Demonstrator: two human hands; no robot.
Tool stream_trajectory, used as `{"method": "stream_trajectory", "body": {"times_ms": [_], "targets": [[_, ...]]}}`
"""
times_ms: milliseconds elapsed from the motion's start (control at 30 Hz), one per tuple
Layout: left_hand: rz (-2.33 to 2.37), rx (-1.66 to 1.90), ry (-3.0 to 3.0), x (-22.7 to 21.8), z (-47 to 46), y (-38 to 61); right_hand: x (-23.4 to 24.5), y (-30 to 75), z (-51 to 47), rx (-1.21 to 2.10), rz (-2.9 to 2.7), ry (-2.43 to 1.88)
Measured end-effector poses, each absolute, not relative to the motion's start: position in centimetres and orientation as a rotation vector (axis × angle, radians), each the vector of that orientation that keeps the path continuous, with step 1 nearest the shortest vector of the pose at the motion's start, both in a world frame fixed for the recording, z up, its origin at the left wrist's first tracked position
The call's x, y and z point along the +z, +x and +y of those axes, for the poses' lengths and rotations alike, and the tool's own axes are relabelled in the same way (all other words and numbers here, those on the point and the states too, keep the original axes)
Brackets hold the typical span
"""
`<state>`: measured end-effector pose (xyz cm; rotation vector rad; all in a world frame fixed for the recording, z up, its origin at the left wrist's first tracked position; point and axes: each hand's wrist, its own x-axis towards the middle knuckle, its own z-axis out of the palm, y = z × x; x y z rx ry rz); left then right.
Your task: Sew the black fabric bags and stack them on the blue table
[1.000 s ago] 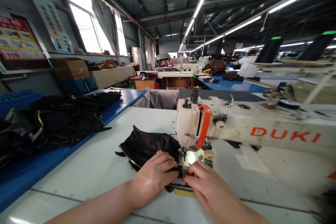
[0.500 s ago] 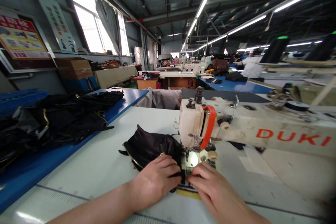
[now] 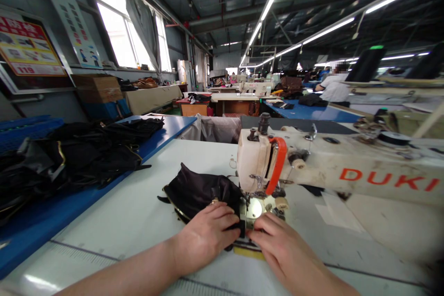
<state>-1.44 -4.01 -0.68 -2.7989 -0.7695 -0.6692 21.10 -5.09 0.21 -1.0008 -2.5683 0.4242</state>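
Observation:
A black fabric bag [image 3: 197, 189] with a gold zipper lies on the pale machine table, its right edge at the needle area of a white sewing machine [image 3: 253, 162]. My left hand [image 3: 208, 233] rests over the bag's near right part, fingers curled and pressing the cloth. Close to the lit needle plate, my right hand [image 3: 277, 245] has its thumb and fingers pinched at the bag's edge. The exact bit of cloth between the right fingertips is partly hidden. A yellow strip [image 3: 249, 253] shows on the table just below the edge, between my hands.
Several black bag pieces [image 3: 86, 157] are heaped on a blue table [image 3: 173, 126] to the left. A blue basket [image 3: 31, 129] stands behind them. Black thread cones [image 3: 366, 64] rise at the right. A person [image 3: 335, 85] in white is farther back among other machines.
The hands and bag keep almost the same place at the needle area. The view has shifted very slightly, and the person far back has moved a little.

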Motion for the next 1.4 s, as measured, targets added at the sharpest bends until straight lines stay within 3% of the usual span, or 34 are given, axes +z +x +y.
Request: {"method": "stream_trajectory", "body": {"times_ms": [633, 1400], "targets": [[-0.668, -0.405, -3.028, 1.7, -3.6, -2.4, 0.3, 20.1, -5.4, 0.413, -2.546, -1.051], [-0.672, -0.53, -2.804, -1.3, -0.3, -0.2, 0.1, 21.0, -3.6, 0.173, -2.488, -1.213]]}}
